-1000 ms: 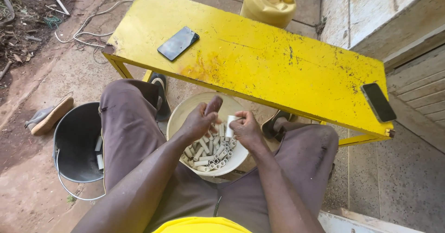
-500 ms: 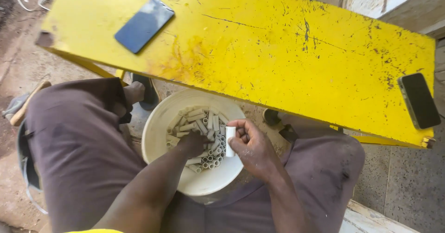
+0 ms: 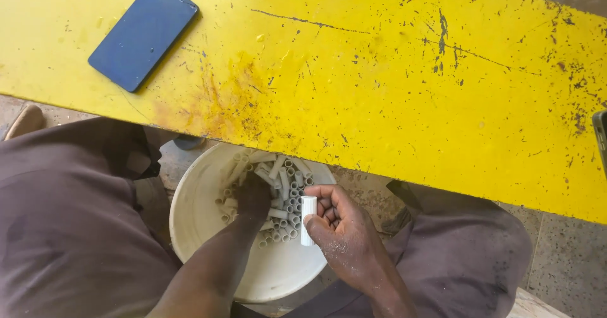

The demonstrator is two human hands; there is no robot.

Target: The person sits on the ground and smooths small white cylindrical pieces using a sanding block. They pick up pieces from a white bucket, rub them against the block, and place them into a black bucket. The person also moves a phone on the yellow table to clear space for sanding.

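A white bucket [image 3: 202, 198] stands on the ground between my knees, under the edge of a yellow bench. Several short white pipe pieces [image 3: 284, 191] lie piled in it. My left hand [image 3: 254, 195] reaches down into the pile, fingers buried among the pieces; what it grips is hidden. My right hand [image 3: 341, 232] hovers over the bucket's right rim and holds one short white pipe piece [image 3: 307, 220] upright between thumb and fingers.
The scratched yellow bench [image 3: 379, 78] fills the upper part of the view. A dark blue phone [image 3: 143, 35] lies on its left end and the corner of another phone [image 3: 601, 134] shows at the right edge. My brown-trousered legs [image 3: 69, 229] flank the bucket.
The view has closed in on the bucket and bench. My left hand has gone deeper into the pipe pieces. My right hand still holds its pipe piece, now more upright.
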